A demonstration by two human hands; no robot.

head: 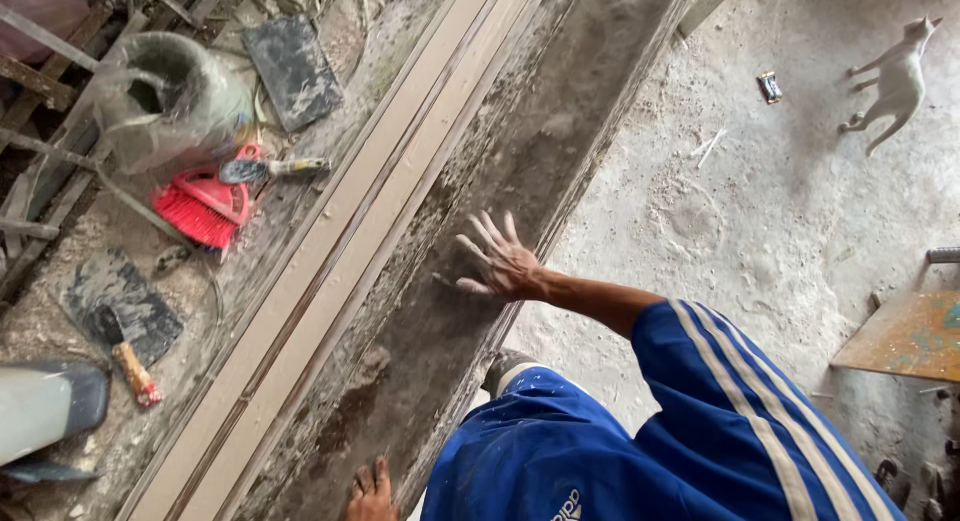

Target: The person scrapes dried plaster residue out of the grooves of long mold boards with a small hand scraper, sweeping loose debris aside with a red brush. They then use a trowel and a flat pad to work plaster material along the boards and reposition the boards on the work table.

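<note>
Dusty workbench: right hand flat, left hand at edge.

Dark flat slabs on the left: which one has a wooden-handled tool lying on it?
The lower dark slab, beside the long moulded strip; the wooden-handled tool lies across its edge. The upper slab is bare.

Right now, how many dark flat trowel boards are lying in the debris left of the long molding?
2: one trowel board at the top beside the bucket, another lower left below the red brush. Debris may hide more.
</note>
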